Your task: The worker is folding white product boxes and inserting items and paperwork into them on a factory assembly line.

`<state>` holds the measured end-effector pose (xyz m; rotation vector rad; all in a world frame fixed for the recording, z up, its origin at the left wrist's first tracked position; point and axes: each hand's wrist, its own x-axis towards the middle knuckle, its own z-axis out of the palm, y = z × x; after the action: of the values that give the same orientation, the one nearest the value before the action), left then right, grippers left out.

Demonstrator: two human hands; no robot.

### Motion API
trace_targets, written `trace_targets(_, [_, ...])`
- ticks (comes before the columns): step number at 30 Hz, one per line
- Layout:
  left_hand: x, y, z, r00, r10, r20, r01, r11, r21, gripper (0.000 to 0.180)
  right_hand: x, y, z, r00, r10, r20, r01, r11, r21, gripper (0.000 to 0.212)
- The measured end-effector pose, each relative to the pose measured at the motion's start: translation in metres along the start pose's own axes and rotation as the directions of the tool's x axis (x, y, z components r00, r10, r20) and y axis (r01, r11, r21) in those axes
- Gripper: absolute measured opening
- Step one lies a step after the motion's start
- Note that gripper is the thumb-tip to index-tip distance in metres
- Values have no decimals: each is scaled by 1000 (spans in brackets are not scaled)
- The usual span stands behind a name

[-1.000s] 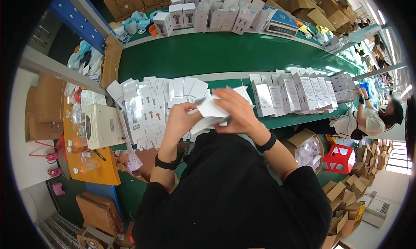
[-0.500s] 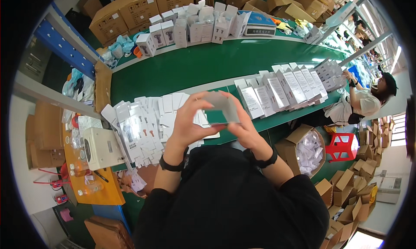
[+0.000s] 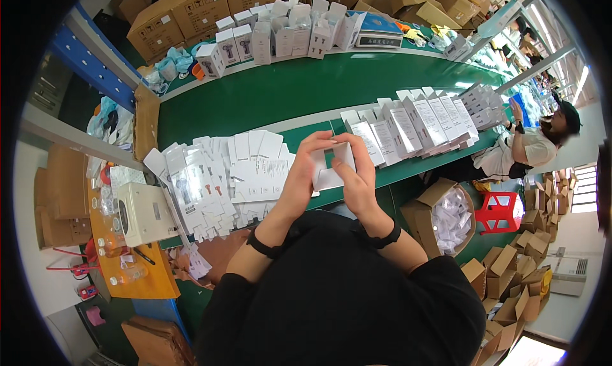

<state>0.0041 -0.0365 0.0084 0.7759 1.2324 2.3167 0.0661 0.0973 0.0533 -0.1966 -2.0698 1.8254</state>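
Observation:
Both hands grip one small white carton (image 3: pixel 329 179), held above the near edge of the green table (image 3: pixel 306 135). Its open end faces me, and green shows through it. My left hand (image 3: pixel 306 168) wraps the carton's left side. My right hand (image 3: pixel 358 178) holds the right side, with its thumb bent over the opening near a flap. To the left lie fanned stacks of flat white printed cartons (image 3: pixel 258 168). On the right stands a row of opened white cartons (image 3: pixel 398 133) with raised flaps.
Behind the green conveyor (image 3: pixel 274 89) stand more white boxes (image 3: pixel 258 41) and a blue scale box (image 3: pixel 378 31). A brown carton (image 3: pixel 421 216) of white packets and a red stool (image 3: pixel 500 212) are at right, near a seated person (image 3: pixel 529 140). A beige machine (image 3: pixel 148 212) stands left.
My hands have drawn closer together and shifted slightly right with the carton. My right thumb has moved over its opening, where a flap now shows. The other person's arm has shifted.

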Motion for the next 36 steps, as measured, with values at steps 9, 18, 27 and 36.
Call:
trace_targets(9, [-6, -16, -3, 988, -154, -5, 154, 988, 24, 14, 2, 9, -9, 1000, 15, 5, -14, 993, -113, 43])
trace_targets(18, [-16, -15, -12, 987, -159, -10, 158, 966, 204, 41, 1, 9, -11, 997, 75, 14, -73, 994, -83, 44])
trace_targets(27, [-45, -16, -63, 981, 190, 48, -100, 274, 957, 65, -18, 43, -22, 959, -130, 251, 247, 814, -526, 55])
trace_targets(36, [-116, -69, -154, 756, 33, -654, 632, -299, 715, 95, 7, 202, -155, 939, -340, -60, -29, 96, -995, 56])
